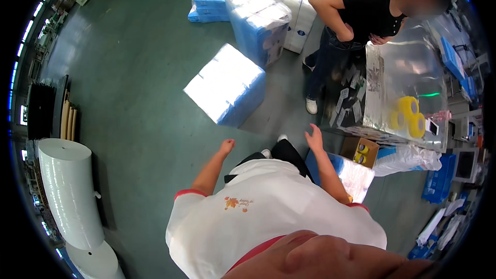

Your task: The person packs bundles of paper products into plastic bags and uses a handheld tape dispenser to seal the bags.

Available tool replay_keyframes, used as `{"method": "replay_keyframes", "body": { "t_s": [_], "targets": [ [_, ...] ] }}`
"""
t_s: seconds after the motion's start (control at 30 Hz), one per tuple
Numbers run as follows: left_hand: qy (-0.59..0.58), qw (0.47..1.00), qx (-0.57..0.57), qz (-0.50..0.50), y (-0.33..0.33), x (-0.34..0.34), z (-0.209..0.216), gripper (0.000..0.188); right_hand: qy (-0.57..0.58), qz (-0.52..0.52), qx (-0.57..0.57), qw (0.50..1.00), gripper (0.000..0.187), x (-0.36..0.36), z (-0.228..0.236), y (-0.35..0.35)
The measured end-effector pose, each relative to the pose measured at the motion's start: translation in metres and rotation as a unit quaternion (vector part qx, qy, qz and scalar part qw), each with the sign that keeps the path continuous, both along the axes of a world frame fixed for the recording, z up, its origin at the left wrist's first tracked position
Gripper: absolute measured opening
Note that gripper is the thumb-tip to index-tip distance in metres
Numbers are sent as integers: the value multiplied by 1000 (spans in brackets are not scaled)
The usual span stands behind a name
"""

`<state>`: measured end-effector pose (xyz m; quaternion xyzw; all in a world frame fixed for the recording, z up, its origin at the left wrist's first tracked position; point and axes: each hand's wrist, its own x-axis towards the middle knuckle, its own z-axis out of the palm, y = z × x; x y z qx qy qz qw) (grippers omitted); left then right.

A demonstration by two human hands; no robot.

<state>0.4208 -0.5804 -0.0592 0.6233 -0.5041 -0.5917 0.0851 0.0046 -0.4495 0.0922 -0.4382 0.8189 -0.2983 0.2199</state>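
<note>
My left hand (pixel 227 146) hangs in the air over the floor with its fingers curled in and nothing showing in them. My right hand (pixel 313 139) is held out with thumb and fingers apart, holding nothing. In front of both hands a large block of wrapped blue-and-white packs (pixel 227 85) stands on the green floor, apart from them. Beside my right forearm is another blue-and-white bundle (pixel 355 175), partly hidden by the arm.
Farther off stand clear-bagged bundles (pixel 261 18) and stacked blue packs (pixel 211 2). At the right a person in black (pixel 361 8) stands by a film-covered table (pixel 400 72) bearing yellow tape rolls (pixel 409 116). A cardboard box (pixel 356 151) sits below. Large white rolls (pixel 72 196) stand left.
</note>
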Motion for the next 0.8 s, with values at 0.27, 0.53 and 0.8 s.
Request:
{"method": "replay_keyframes", "body": {
  "t_s": [0.27, 0.53, 0.8],
  "targets": [
    [-2, 996, 64, 68, -13, -9, 49, 33, 94, 187, -4, 978, 58, -60, -19, -274],
    [-52, 948, 196, 247, 43, -17, 77, 29, 389, 172, -59, 903, 47, -135, -13, -540],
    [-92, 957, 208, 182, 63, -63, 87, 30, 272, 442, -14, 854, 17, -163, -6, -618]
  ]
}}
